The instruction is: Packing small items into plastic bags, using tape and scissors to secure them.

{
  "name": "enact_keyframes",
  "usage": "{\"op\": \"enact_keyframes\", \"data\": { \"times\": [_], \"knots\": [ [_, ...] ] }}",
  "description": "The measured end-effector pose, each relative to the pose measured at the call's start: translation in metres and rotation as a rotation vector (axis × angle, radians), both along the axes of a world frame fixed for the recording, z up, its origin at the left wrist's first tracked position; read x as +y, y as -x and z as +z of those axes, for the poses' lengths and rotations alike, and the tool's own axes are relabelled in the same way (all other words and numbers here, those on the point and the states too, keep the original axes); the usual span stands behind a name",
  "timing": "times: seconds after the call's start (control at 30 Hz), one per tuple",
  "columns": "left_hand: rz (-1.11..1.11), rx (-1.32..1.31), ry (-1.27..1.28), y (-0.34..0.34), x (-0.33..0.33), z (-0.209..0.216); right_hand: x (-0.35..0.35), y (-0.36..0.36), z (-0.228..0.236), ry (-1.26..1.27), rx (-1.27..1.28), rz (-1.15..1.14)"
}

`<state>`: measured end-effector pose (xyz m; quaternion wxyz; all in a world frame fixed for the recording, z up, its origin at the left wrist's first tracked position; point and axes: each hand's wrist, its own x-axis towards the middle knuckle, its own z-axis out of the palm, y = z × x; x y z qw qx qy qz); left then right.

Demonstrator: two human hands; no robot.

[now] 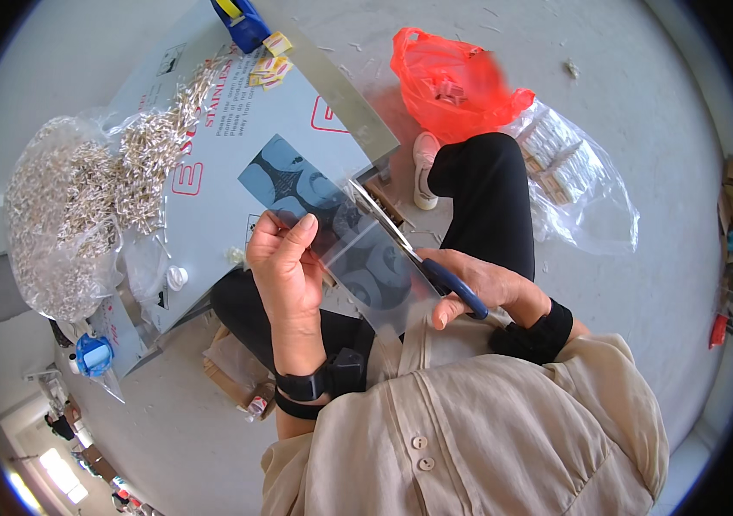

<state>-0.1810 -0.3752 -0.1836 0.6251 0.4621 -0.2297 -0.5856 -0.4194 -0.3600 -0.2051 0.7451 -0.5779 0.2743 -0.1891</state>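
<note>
A loose beige shirt point(513, 430) with a seamed front and round, pale buttons point(419, 443); black trousers point(487, 206). The left wrist has black straps point(298, 406) and a boxy black unit point(347, 371), the right a wide black band point(547, 334). The fingers point(299, 232) are bare. One shoe point(425, 163) shows, small at this distance, apparently whitish.

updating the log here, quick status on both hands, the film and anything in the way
Left hand pinching dark film. Right hand gripping blue-handled scissors, blades at the film. Red plastic bag beyond, not in the way.
</note>
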Motion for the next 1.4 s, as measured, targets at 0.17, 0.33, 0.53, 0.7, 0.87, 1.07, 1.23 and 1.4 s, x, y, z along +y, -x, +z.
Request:
{"op": "enact_keyframes", "data": {
  "times": [0.17,0.33,0.53,0.7,0.87,1.07,1.23,1.4],
  "knots": [
    [0.038,0.01,0.017,0.001,0.001,-0.001,0.005,0.004,-0.004,-0.033,-0.035,-0.02],
    [0.133,-0.084,0.006,-0.001,0.001,-0.003,0.004,0.006,-0.004,-0.052,-0.048,0.029],
    [0.173,-0.113,-0.089,0.001,0.002,0.01,0.006,0.014,-0.009,-0.037,-0.011,0.056],
    [0.255,-0.174,-0.11,-0.003,-0.003,0.011,0.006,0.021,-0.011,-0.033,0.076,0.085],
    [0.321,-0.231,-0.052,-0.001,-0.003,0.017,0.004,0.018,-0.005,-0.005,0.014,0.069],
    [0.259,-0.195,-0.036,0.007,0.001,0.005,0.009,0.005,-0.012,-0.029,-0.013,0.048],
    [0.281,-0.2,-0.002,0.011,0.002,-0.002,0.005,0.002,-0.004,-0.021,0.042,0.017],
    [0.267,-0.132,-0.035,0.025,0.002,0.003,0.007,0.001,-0.008,0.016,0.056,0.0]
  ]
}}
